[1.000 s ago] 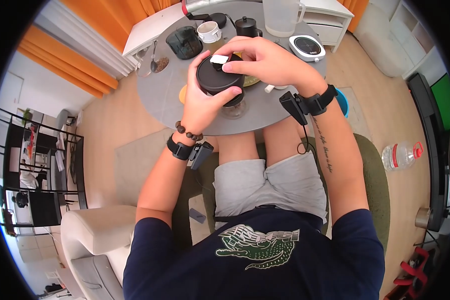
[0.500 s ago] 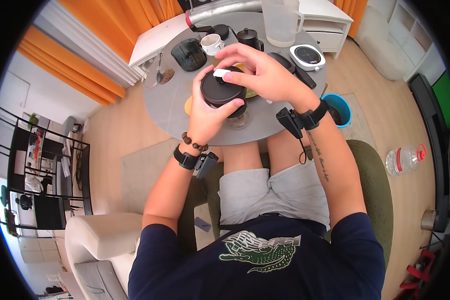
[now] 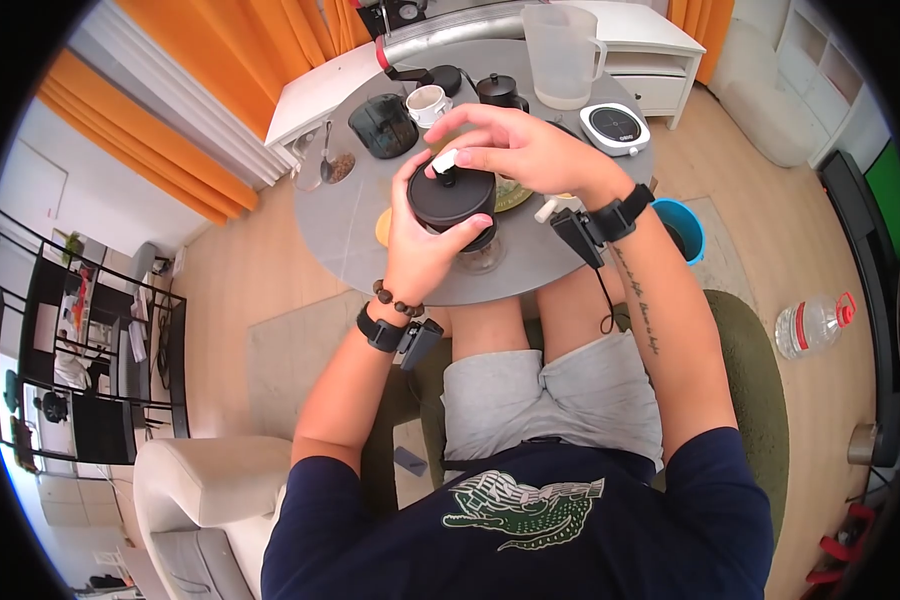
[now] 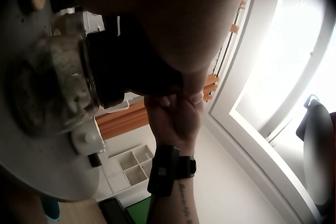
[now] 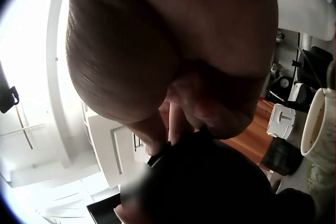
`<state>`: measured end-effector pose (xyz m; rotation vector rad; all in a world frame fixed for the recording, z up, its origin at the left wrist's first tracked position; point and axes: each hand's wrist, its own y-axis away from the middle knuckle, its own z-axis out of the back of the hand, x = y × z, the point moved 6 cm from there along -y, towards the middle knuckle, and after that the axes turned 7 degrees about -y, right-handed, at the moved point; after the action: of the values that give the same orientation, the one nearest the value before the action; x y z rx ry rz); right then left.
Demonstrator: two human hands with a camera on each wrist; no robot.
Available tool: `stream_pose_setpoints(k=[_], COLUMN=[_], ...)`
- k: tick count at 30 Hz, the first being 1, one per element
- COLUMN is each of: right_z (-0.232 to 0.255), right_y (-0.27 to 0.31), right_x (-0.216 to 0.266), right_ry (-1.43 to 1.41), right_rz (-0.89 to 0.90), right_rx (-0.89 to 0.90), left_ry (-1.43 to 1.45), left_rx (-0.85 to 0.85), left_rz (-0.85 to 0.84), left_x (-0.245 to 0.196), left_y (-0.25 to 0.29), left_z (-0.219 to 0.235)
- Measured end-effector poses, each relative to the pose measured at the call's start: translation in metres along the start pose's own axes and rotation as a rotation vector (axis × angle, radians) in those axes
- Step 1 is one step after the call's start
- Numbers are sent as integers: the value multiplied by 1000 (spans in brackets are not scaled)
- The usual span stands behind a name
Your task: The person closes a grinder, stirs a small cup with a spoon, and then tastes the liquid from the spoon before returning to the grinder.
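A round black-topped device (image 3: 450, 200) with a clear glass base (image 3: 482, 255) stands upright on the grey table near its front edge. My left hand (image 3: 425, 240) is wrapped round the side of the black part, thumb across its front. Above the lid, my right hand (image 3: 515, 150) pinches a small white piece (image 3: 444, 161) at the top centre. In the left wrist view the glass base (image 4: 68, 85) sits below the dark body (image 4: 118, 66). The right wrist view is dark; the right fingers (image 5: 210, 113) meet the top of the black lid (image 5: 205, 182).
Behind the hands are a dark translucent container (image 3: 383, 126), a white cup (image 3: 428, 105), a black pot (image 3: 500, 91) and a tall clear pitcher (image 3: 562, 60). A white scale (image 3: 614, 129) lies at the right. A spoon (image 3: 326, 160) is at the left; a blue bucket (image 3: 682, 230) stands on the floor.
The head view has shifted, so the table sits lower in it. Both hands keep their hold, and the right fingers with the white piece have turned slightly.
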<state>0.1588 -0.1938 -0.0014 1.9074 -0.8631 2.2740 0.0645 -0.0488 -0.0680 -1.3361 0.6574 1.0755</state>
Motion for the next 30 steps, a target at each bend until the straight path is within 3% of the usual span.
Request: stream_pose_setpoints(k=[4, 8, 10, 12, 14, 16, 18, 19, 30], right_z=[10, 5, 4, -14, -30, -44, -58, -60, -67], right_y=[-12, -11, -10, -3, 1, 3, 4, 3, 0], right_x=[3, 22, 35, 58, 71, 74, 78, 75, 63], right_ry=[-49, 225, 745, 884, 1352, 1395, 1343, 1365, 1459], right_rz=[-190, -296, -27, -12, -30, 22, 244, 262, 207], right_rx=[105, 83, 10, -61, -172, -205, -209, -180, -192], left_ry=[-1, -42, -18, -13, -3, 2, 5, -13, -118], left_rx=[-6, -25, -23, -23, -19, -19, -21, -27, -53], left_rz=[-4, -3, 9, 19, 17, 24, 24, 29, 75], left_x=[-5, 0, -4, -3, -2, 0, 0, 0, -4], left_y=[-2, -2, -1, 0, 0, 1, 1, 2, 3], left_z=[0, 2, 0, 0, -2, -2, -3, -3, 0])
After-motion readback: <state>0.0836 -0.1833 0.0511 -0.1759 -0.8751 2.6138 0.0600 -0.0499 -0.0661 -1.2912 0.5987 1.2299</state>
